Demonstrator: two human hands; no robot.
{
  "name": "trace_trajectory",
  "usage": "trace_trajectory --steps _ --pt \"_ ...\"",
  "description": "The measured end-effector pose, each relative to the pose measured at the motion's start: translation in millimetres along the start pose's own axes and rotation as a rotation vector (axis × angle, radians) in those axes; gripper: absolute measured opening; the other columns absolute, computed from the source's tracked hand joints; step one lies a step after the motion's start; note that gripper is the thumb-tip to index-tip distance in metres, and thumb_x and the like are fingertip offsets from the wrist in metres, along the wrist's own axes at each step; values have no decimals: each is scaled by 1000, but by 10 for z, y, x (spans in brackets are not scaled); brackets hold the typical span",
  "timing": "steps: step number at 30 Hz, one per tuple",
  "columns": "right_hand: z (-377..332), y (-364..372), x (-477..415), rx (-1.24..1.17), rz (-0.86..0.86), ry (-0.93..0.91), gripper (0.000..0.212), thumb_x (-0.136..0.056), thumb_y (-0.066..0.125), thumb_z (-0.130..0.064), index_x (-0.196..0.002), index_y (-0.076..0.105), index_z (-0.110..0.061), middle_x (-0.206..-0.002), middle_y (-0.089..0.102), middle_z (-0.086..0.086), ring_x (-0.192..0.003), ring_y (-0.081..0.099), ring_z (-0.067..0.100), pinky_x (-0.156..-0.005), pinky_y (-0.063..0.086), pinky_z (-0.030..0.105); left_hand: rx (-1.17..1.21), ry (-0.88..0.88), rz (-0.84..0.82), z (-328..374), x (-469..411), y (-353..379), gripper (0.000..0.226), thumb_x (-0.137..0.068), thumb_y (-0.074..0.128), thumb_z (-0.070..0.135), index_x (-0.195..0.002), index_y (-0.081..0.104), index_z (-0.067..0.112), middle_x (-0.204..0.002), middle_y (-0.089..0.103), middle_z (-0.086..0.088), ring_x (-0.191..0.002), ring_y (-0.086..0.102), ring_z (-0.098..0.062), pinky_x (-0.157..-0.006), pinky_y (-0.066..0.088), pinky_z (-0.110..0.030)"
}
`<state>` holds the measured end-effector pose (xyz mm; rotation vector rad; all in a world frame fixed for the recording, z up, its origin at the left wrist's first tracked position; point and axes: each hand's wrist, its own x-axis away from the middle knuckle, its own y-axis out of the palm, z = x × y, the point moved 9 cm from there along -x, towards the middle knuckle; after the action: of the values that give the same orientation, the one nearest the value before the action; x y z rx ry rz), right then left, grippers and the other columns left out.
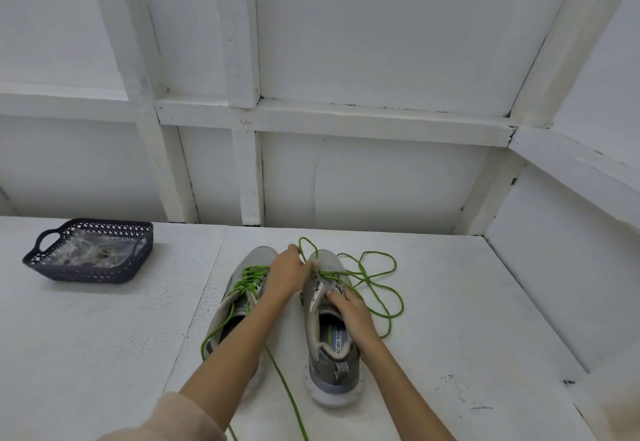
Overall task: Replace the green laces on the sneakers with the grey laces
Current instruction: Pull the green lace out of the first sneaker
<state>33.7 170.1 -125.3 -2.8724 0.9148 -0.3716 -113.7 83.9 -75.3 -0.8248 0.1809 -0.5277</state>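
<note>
A dark blue openwork basket (87, 254) with two handle cut-outs stands at the far left of the white table (104, 343), well apart from the shoes. Inside it lie crumpled clear plastic packets (90, 250) with pale coils in them; they may be the grey laces, but that cannot be told through the plastic. Two grey sneakers stand side by side in the middle of the table, toes pointing to the far side. The left sneaker (239, 305) has its threaded green lace (250, 278) crossing through its eyelets, with one end trailing along the table toward the near edge. The right sneaker (330, 336) has its upper eyelets bare, and its loose green lace (377, 288) runs through only the far eyelets and sprawls in wide loops on the table just to the shoe's right. The left hand (287, 276) reaches across over the left sneaker and pinches this loose lace between its fingertips at the toe end of the right sneaker, a small loop standing up above the fingers. The right hand (351, 310) holds the right sneaker at its throat, fingers bent down over the eyelet row beside the tongue. A beige sleeve (169, 420) covers the left forearm at the near edge.
</note>
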Motion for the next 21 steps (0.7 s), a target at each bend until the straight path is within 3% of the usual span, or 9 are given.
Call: trace_trajectory --steps 4,7,10,13,15,18,20,21 --pt "-3 -9 -7 -7 18 -12 23 -92 58 -31 -113 67 -27 -111 67 -6 -104 60 11 -93 48 32 -37 35 -30 -56 2 146 27 -91 65 27 -102 61 2 -102 68 -12 -97 61 -28 -70 38 -30" --pt "7 -2 -12 2 8 -13 27 -92 58 -33 -116 65 -25 -112 66 -5 -105 60 10 -90 48 29 68 76 157 46 21 -47 13 -94 57 14 -96 62 2 -96 67 -14 -89 60 -29 -67 37 -31" --pt "29 2 -17 0 12 -7 32 -89 59 -38 -117 66 -24 -113 67 -4 -106 61 13 -93 49 32 265 30 310 59 65 -242 17 -97 54 21 -97 59 5 -92 63 -6 -83 55 -20 -69 36 -30" --pt "0 -15 6 -28 21 -23 17 -92 59 -29 -106 69 -25 -103 70 -5 -99 63 11 -86 49 27 139 -4 85 -2 -18 20 29 -91 64 35 -94 57 7 -87 60 -4 -84 57 -23 -68 38 -31" --pt "-17 -22 25 -53 21 -28 17 -92 59 -27 -106 69 -26 -103 70 -6 -98 63 8 -82 48 23 3 11 1 -43 -17 160 23 -90 66 29 -86 59 6 -87 65 -11 -87 60 -28 -65 34 -30" --pt "-33 -10 35 -63 11 -37 16 -93 59 -27 -105 69 -26 -102 70 -6 -97 63 8 -80 48 22 153 73 219 43 40 -36 12 -92 60 12 -86 64 2 -88 67 -13 -84 61 -29 -66 37 -31" --pt "-34 -13 35 -60 12 -38 14 -93 59 -27 -102 69 -25 -99 70 -5 -94 64 8 -79 48 21 333 78 387 76 120 -227 11 -94 59 15 -89 65 6 -89 65 -7 -79 60 -24 -70 47 -36" --pt "-38 -21 36 -59 17 -38 13 -93 59 -27 -101 69 -24 -98 70 -4 -93 64 8 -78 48 21 360 69 390 68 113 -238 12 -94 60 19 -92 64 8 -90 64 -5 -79 60 -23 -72 49 -38"
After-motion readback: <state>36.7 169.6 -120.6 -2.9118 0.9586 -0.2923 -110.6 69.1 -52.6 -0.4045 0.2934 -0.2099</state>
